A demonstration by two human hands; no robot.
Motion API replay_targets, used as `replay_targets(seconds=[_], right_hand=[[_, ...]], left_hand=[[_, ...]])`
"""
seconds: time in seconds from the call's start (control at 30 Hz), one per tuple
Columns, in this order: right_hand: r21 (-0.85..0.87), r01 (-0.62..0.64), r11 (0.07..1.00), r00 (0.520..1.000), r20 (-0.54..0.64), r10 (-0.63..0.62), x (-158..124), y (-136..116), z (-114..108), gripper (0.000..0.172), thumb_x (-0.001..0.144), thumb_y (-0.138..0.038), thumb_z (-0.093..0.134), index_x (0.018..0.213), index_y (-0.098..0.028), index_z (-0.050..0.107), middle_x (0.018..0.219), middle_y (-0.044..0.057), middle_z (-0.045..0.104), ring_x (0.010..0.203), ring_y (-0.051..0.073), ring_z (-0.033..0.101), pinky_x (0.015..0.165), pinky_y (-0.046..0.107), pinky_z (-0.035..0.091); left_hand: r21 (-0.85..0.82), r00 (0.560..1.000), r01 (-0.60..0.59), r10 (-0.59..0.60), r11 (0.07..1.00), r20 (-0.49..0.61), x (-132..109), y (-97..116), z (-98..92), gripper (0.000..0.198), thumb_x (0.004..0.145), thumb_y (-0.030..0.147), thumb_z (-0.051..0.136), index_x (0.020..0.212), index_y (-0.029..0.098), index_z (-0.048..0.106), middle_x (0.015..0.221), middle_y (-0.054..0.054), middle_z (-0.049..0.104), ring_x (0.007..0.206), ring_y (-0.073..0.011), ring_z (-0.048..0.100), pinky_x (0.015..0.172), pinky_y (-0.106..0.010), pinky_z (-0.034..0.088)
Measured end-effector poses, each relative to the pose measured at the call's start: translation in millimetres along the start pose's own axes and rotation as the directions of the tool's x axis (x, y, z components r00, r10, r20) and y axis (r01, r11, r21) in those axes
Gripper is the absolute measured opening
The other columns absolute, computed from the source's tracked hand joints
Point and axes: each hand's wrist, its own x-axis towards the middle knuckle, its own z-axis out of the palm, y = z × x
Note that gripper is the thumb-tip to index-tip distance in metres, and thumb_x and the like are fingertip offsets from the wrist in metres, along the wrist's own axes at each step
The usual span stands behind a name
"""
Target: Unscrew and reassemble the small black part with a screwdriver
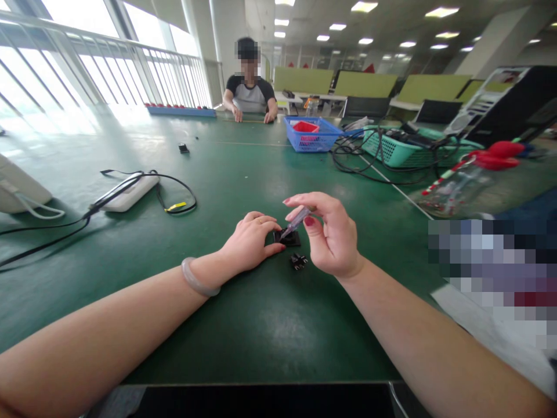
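My right hand point(333, 235) grips a small screwdriver point(297, 219) with a clear, purplish handle, tilted down to the left. Its tip meets a flat black square part point(292, 238) lying on the green table. From the left, my left hand point(249, 241) steadies that part between thumb and fingers, covering its left edge. Just in front of it, apart from both hands, lies a small black piece with metal prongs point(298, 262). Fine detail where the tip meets the part is too small to make out.
Left of my hands lie a white power bank point(133, 191) and black cables point(89, 215). A blue basket point(311, 142), a green basket point(391, 152) and a glass bottle with a red lid point(467, 183) stand to the right. A person point(249, 96) sits across the table.
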Motion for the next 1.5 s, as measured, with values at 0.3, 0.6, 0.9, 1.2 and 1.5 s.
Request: replay_targets(seconds=[0.3, 0.6, 0.9, 1.2, 1.5], right_hand=[[-0.113, 0.106, 0.988, 0.969, 0.235, -0.077, 7.5, 0.6, 4.0, 0.036, 0.088, -0.009, 0.042, 0.117, -0.028, 0.051, 0.106, 0.001, 0.068, 0.093, 0.018, 0.064, 0.100, 0.043, 0.041], [-0.047, -0.067, 0.997, 0.994, -0.095, 0.063, 0.0, 4.5, -1.7, 0.027, 0.093, -0.022, 0.045, 0.118, -0.030, 0.052, 0.104, 0.005, 0.064, 0.088, 0.021, 0.064, 0.083, 0.042, 0.054], [-0.145, -0.131, 0.981, 0.990, 0.028, 0.136, 3.9, 12.2, 3.2, 0.021, 0.094, -0.021, 0.044, 0.112, -0.027, 0.054, 0.090, 0.002, 0.065, 0.079, 0.018, 0.063, 0.081, 0.038, 0.052], [-0.074, -0.205, 0.976, 0.979, -0.007, 0.205, 3.3, 17.6, 1.4, 0.018, 0.095, -0.025, 0.045, 0.111, -0.026, 0.053, 0.088, 0.002, 0.064, 0.077, 0.017, 0.063, 0.075, 0.035, 0.054], [0.075, -0.146, 0.986, 0.864, -0.476, 0.164, 1.5, 47.0, -10.4, 0.027, 0.097, -0.038, 0.037, 0.124, -0.033, 0.041, 0.097, 0.004, 0.059, 0.076, 0.018, 0.062, 0.068, 0.035, 0.053]], left_hand=[[0.028, 1.000, -0.028, 0.029, 0.999, -0.007, -0.4, -3.6, 2.6, 0.036, 0.078, 0.046, 0.064, 0.106, 0.023, 0.065, 0.121, -0.006, 0.063, 0.121, -0.0286, 0.048, 0.103, -0.047, 0.038], [-0.001, 1.000, -0.017, 0.017, 1.000, -0.011, -0.8, -1.6, 1.3, 0.036, 0.078, 0.045, 0.065, 0.108, 0.025, 0.065, 0.123, -0.005, 0.063, 0.122, -0.0286, 0.045, 0.103, -0.048, 0.038], [-0.012, 0.999, -0.038, 0.038, 0.999, -0.009, -0.5, 0.2, -0.9, 0.033, 0.078, 0.041, 0.065, 0.106, 0.024, 0.065, 0.119, -0.005, 0.065, 0.119, -0.0278, 0.048, 0.103, -0.046, 0.039], [-0.026, 0.997, -0.048, 0.046, 0.999, -0.062, -1.1, 8.1, -6.8, 0.032, 0.085, 0.040, 0.057, 0.111, 0.021, 0.060, 0.112, -0.007, 0.065, 0.117, -0.0264, 0.049, 0.102, -0.044, 0.040], [0.108, 0.987, 0.108, -0.094, 0.988, -0.130, -1.6, 8.8, -15.1, 0.036, 0.090, 0.042, 0.047, 0.115, 0.017, 0.056, 0.115, -0.011, 0.062, 0.120, -0.0263, 0.047, 0.101, -0.042, 0.040]])
